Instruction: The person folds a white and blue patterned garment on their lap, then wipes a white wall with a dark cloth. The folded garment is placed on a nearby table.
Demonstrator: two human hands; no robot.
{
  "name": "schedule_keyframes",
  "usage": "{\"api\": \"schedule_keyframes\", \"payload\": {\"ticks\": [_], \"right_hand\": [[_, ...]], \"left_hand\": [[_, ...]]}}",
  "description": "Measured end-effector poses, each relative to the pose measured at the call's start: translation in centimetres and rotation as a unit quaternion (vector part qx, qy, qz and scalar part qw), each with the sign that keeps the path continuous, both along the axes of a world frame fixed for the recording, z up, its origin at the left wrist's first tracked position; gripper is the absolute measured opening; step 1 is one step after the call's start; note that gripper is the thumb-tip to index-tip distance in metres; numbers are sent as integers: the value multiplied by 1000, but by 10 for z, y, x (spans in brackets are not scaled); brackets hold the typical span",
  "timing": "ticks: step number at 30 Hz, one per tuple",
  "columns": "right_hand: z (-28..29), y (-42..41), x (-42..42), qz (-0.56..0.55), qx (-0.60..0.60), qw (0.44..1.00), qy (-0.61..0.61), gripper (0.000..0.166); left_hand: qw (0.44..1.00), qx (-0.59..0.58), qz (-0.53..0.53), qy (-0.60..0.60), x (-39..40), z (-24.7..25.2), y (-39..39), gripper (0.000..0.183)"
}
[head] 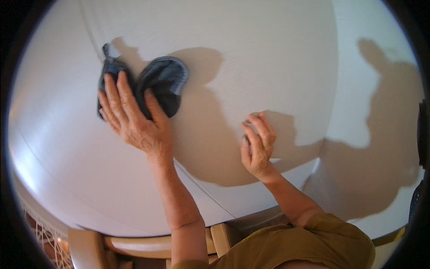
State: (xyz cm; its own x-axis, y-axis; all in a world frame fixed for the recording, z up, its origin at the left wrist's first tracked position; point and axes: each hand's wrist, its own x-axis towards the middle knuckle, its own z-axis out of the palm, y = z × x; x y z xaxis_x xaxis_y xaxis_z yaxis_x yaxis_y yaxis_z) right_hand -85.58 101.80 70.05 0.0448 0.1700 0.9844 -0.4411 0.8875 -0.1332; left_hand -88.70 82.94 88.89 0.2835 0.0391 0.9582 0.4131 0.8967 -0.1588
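Observation:
My left hand (134, 117) lies spread over a dark blue-grey cloth (164, 77) and presses it against a smooth white surface (268, 40), which looks like a wall. The cloth is bunched into two lobes, with a lighter bound edge and a small loop at its upper left corner. My left thumb rests in the fold between the lobes. To the right, my right hand (258, 144) is raised near the same surface with loosely curled fingers and nothing seen in it. Whether its fingertips touch the surface, I cannot tell.
Large shadows of my arms and body fall across the surface. A corner edge (322, 148) runs down at the right. Below stand pieces of tan furniture (141, 243), and a pale net (50, 235) hangs at the lower left. A dark object (422, 134) shows at the right rim.

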Motion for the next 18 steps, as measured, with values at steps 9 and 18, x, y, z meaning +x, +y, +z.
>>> {"api": "schedule_keyframes", "payload": {"ticks": [9, 18], "right_hand": [[-3, 15, 31, 97, -66, 991, 69, 30], [-22, 8, 23, 162, -140, 976, -36, 41]], "left_hand": [[973, -155, -17, -169, 15, -107, 95, 61], [939, -200, -167, -225, 19, -189, 112, 42]]}}
